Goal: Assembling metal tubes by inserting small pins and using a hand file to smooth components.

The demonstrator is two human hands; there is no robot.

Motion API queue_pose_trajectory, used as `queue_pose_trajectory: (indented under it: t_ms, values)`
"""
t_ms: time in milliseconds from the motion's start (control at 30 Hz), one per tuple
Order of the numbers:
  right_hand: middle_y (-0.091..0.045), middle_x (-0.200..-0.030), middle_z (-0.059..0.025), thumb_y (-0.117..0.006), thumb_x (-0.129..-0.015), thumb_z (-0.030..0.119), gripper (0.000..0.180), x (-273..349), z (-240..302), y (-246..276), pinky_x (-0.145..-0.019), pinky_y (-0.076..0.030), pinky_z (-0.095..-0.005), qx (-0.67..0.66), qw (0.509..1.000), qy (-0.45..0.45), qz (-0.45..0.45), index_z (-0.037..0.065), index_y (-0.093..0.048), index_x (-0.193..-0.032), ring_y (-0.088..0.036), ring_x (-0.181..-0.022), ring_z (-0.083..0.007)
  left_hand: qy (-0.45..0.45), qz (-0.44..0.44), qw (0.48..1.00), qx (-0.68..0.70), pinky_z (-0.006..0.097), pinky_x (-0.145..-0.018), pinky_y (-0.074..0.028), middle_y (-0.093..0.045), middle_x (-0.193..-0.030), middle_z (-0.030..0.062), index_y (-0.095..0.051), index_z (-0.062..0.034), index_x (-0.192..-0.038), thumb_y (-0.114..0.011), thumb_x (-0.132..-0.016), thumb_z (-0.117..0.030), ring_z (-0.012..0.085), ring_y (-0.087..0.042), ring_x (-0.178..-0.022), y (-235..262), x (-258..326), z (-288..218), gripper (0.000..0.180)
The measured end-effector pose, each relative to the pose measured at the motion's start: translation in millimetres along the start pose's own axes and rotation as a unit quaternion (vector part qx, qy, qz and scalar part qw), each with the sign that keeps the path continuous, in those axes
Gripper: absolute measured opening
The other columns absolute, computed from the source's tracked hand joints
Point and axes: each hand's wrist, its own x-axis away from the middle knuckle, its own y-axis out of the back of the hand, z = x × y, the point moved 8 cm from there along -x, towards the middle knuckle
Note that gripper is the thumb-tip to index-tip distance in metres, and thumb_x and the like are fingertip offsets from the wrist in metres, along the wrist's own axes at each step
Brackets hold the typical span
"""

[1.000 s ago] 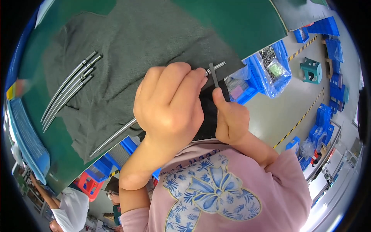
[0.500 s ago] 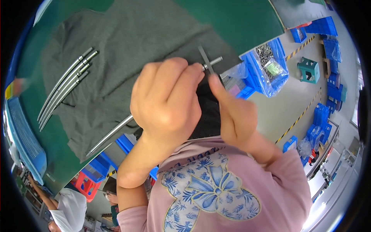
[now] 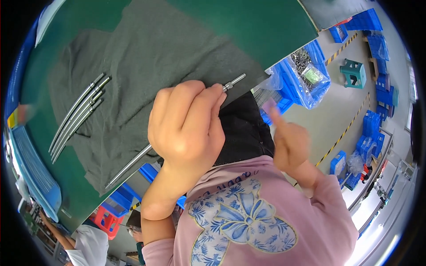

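Observation:
A long, slim metal rod (image 3: 128, 166) slants over the dark grey cloth (image 3: 146, 57), held in my left hand (image 3: 186, 128), which is closed around its middle. Its narrow stepped tip (image 3: 238, 79) juts out past my fingertips; the lower end reaches toward the table's near edge. My right hand (image 3: 290, 144) is apart from the rod, to its right, off the table edge and blurred. Its fingers are curled and the thumb points up; what they hold, if anything, cannot be made out. Several similar metal rods (image 3: 80, 116) lie side by side on the cloth at the left.
The green table (image 3: 262, 22) carries the cloth. A blue bin (image 3: 288, 84) with a plastic liner and small metal parts stands at the right. A blue perforated tray (image 3: 37, 170) is at far left. Beyond are a green stool (image 3: 353, 73), a red stool (image 3: 106, 221) and another person (image 3: 88, 246).
My right hand has moved right and down, away from the rod tip. The flat metal strip it held across the tip no longer shows. My left hand keeps its grip on the rod.

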Motion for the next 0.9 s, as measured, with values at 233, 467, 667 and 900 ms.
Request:
queue_pose_trajectory:
  t_ms: [233, 467, 667, 900]
  values:
    - [-0.049, -0.052, -0.0031, -0.069, -0.073, -0.003, 0.035, -61.3, -6.8, -8.8, -0.041, -0.033, -0.0278, -0.123, 0.979, -0.049, -0.158, 0.006, -0.070, -0.107, -0.042, -0.040, -0.0131, 0.020, 0.033, 0.999, 0.012, 0.031, -0.052, -0.042, -0.058, -0.076, 0.0043, -0.067, -0.0048, -0.079, -0.076, -0.062, 0.001, 0.0209, -0.052, -0.062, -1.5, -1.3, 2.1, 0.020]
    - [-0.038, -0.047, 0.0008, -0.074, -0.068, 0.000, 0.026, -66.9, -6.8, -15.0, -0.040, -0.027, -0.0251, -0.154, 0.974, -0.045, -0.158, 0.005, -0.071, -0.094, -0.035, -0.040, -0.0081, 0.026, 0.040, 0.999, 0.006, 0.031, -0.052, -0.042, -0.058, -0.077, 0.0046, -0.068, -0.0042, -0.080, -0.076, -0.063, 0.001, 0.0208, -0.052, -0.062, -0.3, -1.7, 2.2, 0.020]
    - [-0.039, -0.048, 0.0012, -0.075, -0.067, 0.001, 0.024, -68.2, -7.7, -15.4, -0.040, -0.027, -0.0245, -0.149, 0.975, -0.077, -0.149, 0.004, -0.071, -0.091, -0.034, -0.040, -0.0063, 0.015, 0.040, 0.999, 0.007, 0.031, -0.053, -0.043, -0.059, -0.077, 0.0053, -0.069, -0.0035, -0.080, -0.076, -0.062, 0.001, 0.0211, -0.053, -0.063, -0.5, -1.3, 1.3, 0.020]
    - [-0.040, -0.048, 0.0011, -0.074, -0.068, -0.001, 0.023, -70.1, -8.1, -15.2, -0.041, -0.027, -0.0235, -0.149, 0.976, -0.078, -0.140, 0.003, -0.071, -0.091, -0.034, -0.040, -0.0056, 0.018, 0.034, 0.999, 0.013, 0.031, -0.053, -0.044, -0.059, -0.077, 0.0054, -0.069, -0.0034, -0.079, -0.076, -0.062, 0.001, 0.0213, -0.054, -0.063, -0.1, -1.7, 1.1, 0.020]
